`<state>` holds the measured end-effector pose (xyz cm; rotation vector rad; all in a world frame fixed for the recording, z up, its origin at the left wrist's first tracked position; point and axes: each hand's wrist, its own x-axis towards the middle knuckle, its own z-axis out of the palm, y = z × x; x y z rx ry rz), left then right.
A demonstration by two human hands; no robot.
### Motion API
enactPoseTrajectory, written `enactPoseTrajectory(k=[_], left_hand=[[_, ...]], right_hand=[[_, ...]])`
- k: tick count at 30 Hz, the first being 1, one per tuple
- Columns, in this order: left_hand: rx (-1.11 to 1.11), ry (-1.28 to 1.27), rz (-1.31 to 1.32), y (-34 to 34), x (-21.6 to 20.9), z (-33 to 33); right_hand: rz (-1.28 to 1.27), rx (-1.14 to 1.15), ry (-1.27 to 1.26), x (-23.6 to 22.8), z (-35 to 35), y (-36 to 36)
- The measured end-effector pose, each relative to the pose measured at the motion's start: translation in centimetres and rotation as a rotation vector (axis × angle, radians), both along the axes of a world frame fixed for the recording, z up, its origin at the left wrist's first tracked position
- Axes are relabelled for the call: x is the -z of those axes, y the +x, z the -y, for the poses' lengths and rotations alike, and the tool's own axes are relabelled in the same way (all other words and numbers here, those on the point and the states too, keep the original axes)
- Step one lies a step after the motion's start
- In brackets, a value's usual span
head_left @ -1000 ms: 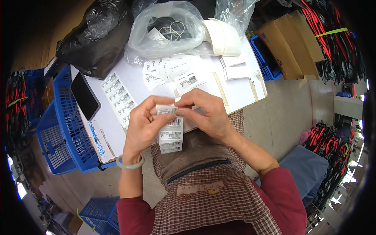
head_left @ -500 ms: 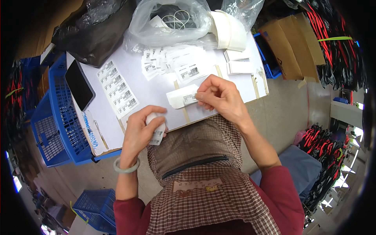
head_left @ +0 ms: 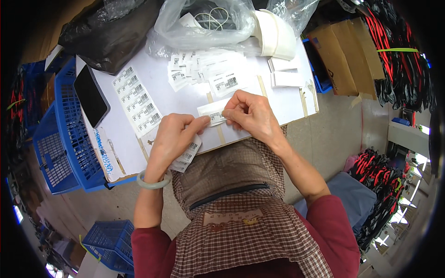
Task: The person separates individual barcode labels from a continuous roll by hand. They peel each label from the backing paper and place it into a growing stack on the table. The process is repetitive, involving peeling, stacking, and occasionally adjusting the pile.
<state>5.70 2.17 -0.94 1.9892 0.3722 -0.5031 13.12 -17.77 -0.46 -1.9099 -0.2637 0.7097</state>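
So, white tabletop (head_left: 178, 103) beneath both hands (head_left: 172, 138) (head_left: 254, 116), greyish floor (head_left: 320, 139) beyond.

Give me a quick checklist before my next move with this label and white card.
1. White rectangular card on the white tabletop: ok.
2. Small white barcode label on the card: ok.
3. All label edges visible: not ok; the right hand covers one end.
4. Label stuck down fully: cannot tell.
5. Folded white paper label strip in the left hand: ok.
6. Black rectangular phone apart from both hands: ok.
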Motion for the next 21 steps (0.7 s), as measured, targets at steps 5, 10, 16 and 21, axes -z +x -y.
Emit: enactPoseTrajectory(k=[5,10,16,21], left_hand=[[0.205,0.439,0.258,0.7,1.1,1.6],[0.069,0.243,0.152,1.3,0.0,1.6],[0.103,0.384,0.208,6.4,-0.4,1.2],[0.233,0.489,0.213,7.6,0.1,1.2]], right_hand=[[0.148,-0.035,-0.070,-0.1,-0.2,-0.3],[0.355,-0.041,-0.046,0.4,-0.1,-0.2],[0.599,-0.078,-0.309,0.8,-1.6,4.5],[0.741,-0.131,-0.507,0.3,-0.9,6.0]])
